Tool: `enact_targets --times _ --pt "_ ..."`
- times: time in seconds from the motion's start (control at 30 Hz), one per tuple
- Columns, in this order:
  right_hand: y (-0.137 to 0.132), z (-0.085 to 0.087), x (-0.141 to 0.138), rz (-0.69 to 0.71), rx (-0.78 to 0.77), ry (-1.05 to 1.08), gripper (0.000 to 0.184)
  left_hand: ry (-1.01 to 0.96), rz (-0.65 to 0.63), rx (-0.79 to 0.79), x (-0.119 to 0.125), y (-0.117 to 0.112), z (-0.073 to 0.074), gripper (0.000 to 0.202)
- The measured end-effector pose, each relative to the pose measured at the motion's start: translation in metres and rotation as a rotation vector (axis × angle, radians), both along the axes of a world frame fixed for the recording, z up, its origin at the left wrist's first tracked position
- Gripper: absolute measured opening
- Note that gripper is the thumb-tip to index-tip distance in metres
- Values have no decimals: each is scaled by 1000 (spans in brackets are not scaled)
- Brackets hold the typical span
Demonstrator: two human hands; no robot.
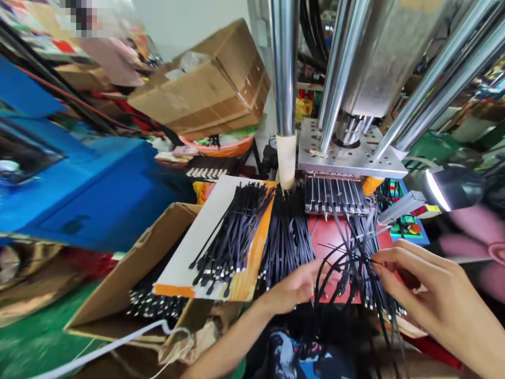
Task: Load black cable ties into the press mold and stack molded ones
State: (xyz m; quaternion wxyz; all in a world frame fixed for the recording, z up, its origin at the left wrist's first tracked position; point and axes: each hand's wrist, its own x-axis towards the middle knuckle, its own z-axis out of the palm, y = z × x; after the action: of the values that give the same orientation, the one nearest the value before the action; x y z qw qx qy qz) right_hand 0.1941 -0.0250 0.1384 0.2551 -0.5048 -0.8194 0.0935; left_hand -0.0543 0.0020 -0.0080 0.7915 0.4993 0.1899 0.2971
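- From where I stand, the right hand (432,284) has thumb and fingertips pinched together on the loose black cables (357,259), in front of the press (353,150)
- The left hand (294,287) reaches in from the other side, palm partly open, its fingertips behind the looping cables; I cannot tell whether they grip any
- Those loose cables arch between the two hands over a red board (325,237), some strands hanging down past its near edge
- Above the far end of the red board sits a ribbed block (335,195), under the press's metal plate
- Just left of the red board lies a thick row of cables (290,245), and beside it another pile (236,231) rests on a white board (209,216) with orange edging
- Below that board, an open carton (134,252) holds more cables, their ends showing
- A lit lamp (453,187) stands off to the right, near a pink fan (469,237)
- Farther back, someone in a pink top (114,58) stands beyond a big cardboard box (221,89)
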Motion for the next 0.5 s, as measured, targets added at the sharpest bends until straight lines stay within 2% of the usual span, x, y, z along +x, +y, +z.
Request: enact_targets --times 0.07,0.13,0.3,0.5 --pt "-3 -11 -2 -17 -59 -33 22 -155 -181 -211 20 -24 -10 105" --pt "-3 -20 -1 -28 -109 -61 21 -236 -246 -315 36 -40 -13 101" --pt "-2 -33 7 -12 -174 -93 18 -240 -258 -255 54 -45 -14 84" --pt "-2 -48 8 11 -250 -91 16 -147 -272 -385 53 -53 -38 71"
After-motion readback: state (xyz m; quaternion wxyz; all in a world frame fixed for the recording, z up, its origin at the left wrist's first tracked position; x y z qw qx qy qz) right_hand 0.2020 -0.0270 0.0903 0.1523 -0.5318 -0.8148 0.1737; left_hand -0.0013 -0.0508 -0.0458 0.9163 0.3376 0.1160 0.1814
